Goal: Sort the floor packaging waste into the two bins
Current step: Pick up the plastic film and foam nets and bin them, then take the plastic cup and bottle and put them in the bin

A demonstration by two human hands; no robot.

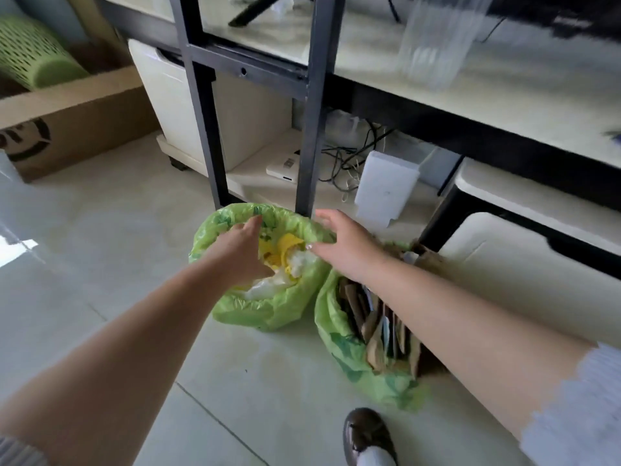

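Left bin [268, 311]: a green-lined bin just past the frame's centre, its mouth turned up toward the person, probably so waste can be dropped straight in.
Plastic waste [289, 257]: yellow and white film lies inside the left bin, filling it close to the rim.
Right bin [339, 344]: a second green-lined bin at about 4 o'clock from the first, the two liners touching; set side by side, likely so either is within reach from one stance.
Cardboard waste [373, 321]: brown flattened pieces stand on edge in the right bin, packed upright, which saves room.
Left hand [240, 252]: over the mouth of the left bin, fingers reaching toward 12 o'clock and down into the plastic; whether it pinches a piece I cannot tell.
Right hand [342, 245]: spread wide with straight fingers and nothing in it, hovering at the 3 o'clock rim of the left bin; my guess is it steadies or opens the liner.
Floor [100, 250]: pale tile; no loose packaging shows on the visible part, so the sorting looks nearly done.
Shoe [368, 432]: a brown shoe at 6 o'clock, planted just beside the right bin.
Cardboard box [70, 129]: at 10 o'clock against the wall, well apart from both bins.
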